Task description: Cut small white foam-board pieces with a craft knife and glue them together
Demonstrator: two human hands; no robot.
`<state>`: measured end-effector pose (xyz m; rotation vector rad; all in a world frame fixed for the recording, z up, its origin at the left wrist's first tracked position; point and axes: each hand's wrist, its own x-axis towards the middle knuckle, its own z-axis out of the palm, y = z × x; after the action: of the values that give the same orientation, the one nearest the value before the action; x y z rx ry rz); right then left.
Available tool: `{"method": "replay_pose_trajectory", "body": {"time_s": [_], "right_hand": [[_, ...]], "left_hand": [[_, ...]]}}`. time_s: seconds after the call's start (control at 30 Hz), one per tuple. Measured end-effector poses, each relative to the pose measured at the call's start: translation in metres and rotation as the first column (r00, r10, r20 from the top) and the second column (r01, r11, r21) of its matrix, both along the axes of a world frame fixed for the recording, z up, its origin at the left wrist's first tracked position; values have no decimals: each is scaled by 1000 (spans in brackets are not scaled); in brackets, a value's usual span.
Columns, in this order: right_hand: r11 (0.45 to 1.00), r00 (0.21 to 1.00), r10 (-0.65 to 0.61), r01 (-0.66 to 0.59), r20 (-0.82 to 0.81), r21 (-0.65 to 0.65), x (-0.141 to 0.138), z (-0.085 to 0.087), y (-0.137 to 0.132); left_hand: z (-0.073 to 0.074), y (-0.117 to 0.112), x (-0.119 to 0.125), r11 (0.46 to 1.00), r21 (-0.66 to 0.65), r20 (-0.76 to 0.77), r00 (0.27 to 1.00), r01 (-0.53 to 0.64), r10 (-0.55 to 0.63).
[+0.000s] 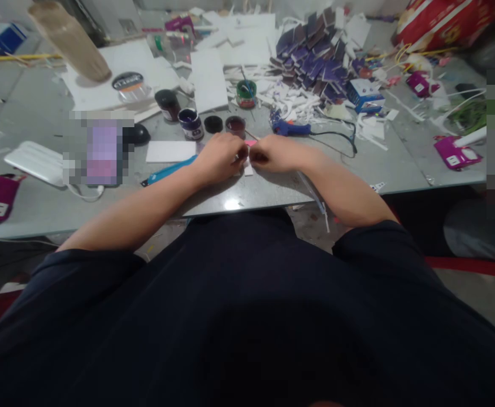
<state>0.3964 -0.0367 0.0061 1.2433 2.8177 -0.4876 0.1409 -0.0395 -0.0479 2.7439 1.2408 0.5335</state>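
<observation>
My left hand (pixel 221 157) and my right hand (pixel 278 152) meet low over the table, fingers curled and pinched close together. Between them shows a small white piece (pixel 248 169), with a bit of pink (pixel 252 143) just behind the fingertips. What exactly each hand grips is hidden by the fingers. A blue cutter knife (pixel 169 171) lies under my left forearm, beside a white rectangular board (pixel 171 151). Beyond my hands stand a jar of dark blue paint (pixel 190 124), a black lid (pixel 213 124) and a dark red pot (pixel 235 126).
A blue glue gun (pixel 292 128) with a dark cord lies beyond my right hand. Behind it rise white scraps and a heap of purple-dark pieces (pixel 315 62). A green paint jar (pixel 246 93) holds a brush. At left are a phone (pixel 103 150) and white power bank (pixel 35 163).
</observation>
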Motion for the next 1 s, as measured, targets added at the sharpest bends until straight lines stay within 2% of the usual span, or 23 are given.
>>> {"method": "replay_pose_trajectory", "body": {"time_s": [0.2,0.37,0.73,1.0], "right_hand": [[999,999,-44,44,-8,-16,-3,2,-3],[999,999,-32,32,-10,-16,-1,-1,0],[996,995,86,-85,-48,25,6,-15,14],[996,994,94,-93,-54,18,5,-11,9]], "left_hand": [[-6,6,-3,1000,17,22,1000,8,-9],[-11,7,-2,999,32,5,1000,8,-8],[-1,-2,8,1000,-3,-136,991,-10,9],[-2,0,-1,999,3,-69,997,47,-46]]}}
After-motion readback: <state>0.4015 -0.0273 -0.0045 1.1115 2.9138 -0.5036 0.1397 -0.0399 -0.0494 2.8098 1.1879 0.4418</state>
